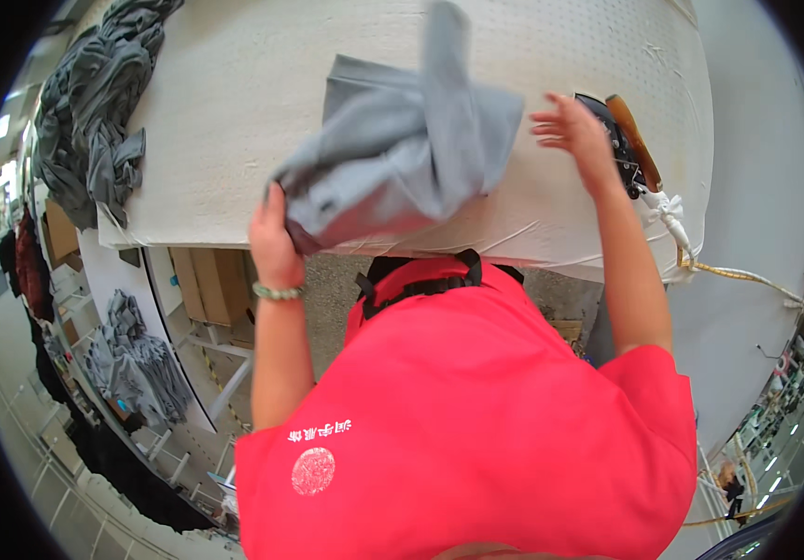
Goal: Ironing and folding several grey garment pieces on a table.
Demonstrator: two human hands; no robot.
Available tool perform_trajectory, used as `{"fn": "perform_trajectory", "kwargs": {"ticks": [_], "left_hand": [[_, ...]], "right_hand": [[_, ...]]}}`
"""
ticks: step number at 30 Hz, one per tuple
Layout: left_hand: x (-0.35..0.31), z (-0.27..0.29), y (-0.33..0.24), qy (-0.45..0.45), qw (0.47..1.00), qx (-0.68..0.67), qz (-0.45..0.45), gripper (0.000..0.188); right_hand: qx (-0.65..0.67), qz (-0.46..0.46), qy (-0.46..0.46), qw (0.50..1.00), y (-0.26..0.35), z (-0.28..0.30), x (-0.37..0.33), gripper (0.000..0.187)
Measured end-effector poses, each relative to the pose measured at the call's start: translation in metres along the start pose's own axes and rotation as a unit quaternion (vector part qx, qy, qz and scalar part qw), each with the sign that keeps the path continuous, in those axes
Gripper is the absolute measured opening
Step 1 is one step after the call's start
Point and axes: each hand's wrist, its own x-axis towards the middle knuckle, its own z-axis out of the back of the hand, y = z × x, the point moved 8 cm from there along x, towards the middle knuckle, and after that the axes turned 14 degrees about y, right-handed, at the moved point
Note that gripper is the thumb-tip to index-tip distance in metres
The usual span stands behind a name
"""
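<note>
A grey garment (pixel 392 154), bunched and partly blurred by motion, is lifted over the near edge of a white padded table (pixel 243 56). My left hand (pixel 276 238), with a beaded bracelet at the wrist, grips the garment's lower left corner. Off to the garment's right, my right hand (pixel 574 135) is held in the air with its fingers apart and nothing in them. Close beside that hand lies a steam iron (pixel 630 145) with a brown handle, a white cloth tied round its hose end.
A heap of grey garments (pixel 103 103) lies at the table's far left corner and hangs over its edge. More grey garments (pixel 136 359) hang lower left, near a cardboard box (pixel 210 285) under the table. The iron's hose (pixel 756 275) runs off to the right.
</note>
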Motion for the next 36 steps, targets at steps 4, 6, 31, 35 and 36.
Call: {"fn": "perform_trajectory", "kwargs": {"ticks": [4, 6, 31, 35, 36], "left_hand": [[-0.04, 0.031, 0.069, -0.076, 0.996, 0.034, 0.006, 0.042], [-0.051, 0.032, 0.081, -0.095, 0.994, 0.046, -0.013, 0.04], [0.201, 0.165, -0.2, -0.099, 0.745, 0.634, -0.184, 0.044], [0.203, 0.065, -0.082, 0.063, 0.548, 0.754, -0.356, 0.054], [0.201, 0.042, -0.073, 0.075, 0.553, 0.749, -0.357, 0.054]], "right_hand": [[0.05, -0.094, 0.034, 0.994, -0.063, -0.008, 0.029, 0.056], [-0.056, -0.091, 0.021, 0.994, -0.047, -0.02, 0.035, 0.054], [0.008, 0.166, -0.048, 0.985, -0.027, -0.107, -0.047, 0.018], [0.01, 0.033, -0.291, 0.956, -0.089, -0.075, -0.066, 0.016], [0.008, 0.027, -0.302, 0.953, -0.091, -0.078, -0.068, 0.016]]}}
